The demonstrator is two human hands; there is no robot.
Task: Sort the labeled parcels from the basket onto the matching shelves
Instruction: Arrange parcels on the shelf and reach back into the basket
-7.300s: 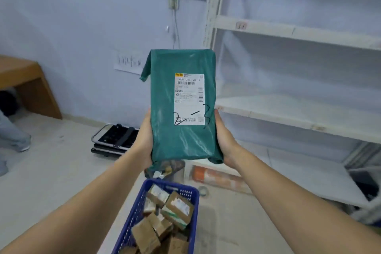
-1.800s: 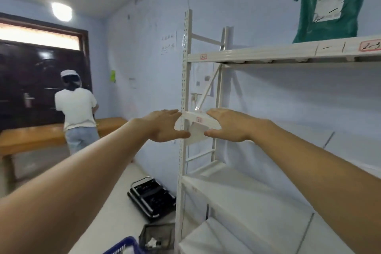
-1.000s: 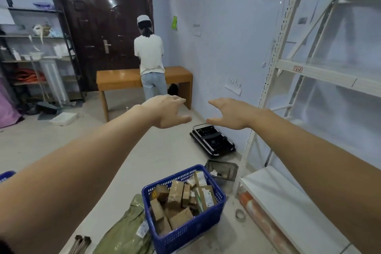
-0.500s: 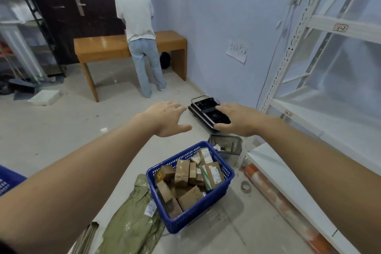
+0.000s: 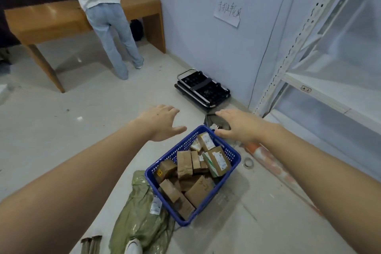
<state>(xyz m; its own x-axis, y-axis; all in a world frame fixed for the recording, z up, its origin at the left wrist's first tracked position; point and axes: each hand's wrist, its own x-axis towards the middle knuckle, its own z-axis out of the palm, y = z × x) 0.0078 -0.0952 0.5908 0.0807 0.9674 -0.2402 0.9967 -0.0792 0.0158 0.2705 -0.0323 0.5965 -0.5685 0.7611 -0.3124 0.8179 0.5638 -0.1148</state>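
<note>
While both arms stretch forward, the left hand (image 5: 159,122) and right hand (image 5: 237,125) hover with fingers spread and holding nothing, above the far end of the blue basket (image 5: 235,155). The basket sits on the floor, full of cardboard parcels (image 5: 198,177), left of the white shelves (image 5: 329,90).

Both empty hands, left hand (image 5: 159,122) and right hand (image 5: 239,126), hover above the parcel-filled blue basket (image 5: 234,151).

Parcel sorting room, white metal shelving (image 5: 321,88) with numbered tags, basket (image 5: 231,158) of labelled boxes, folded trolley (image 5: 203,88)
</note>
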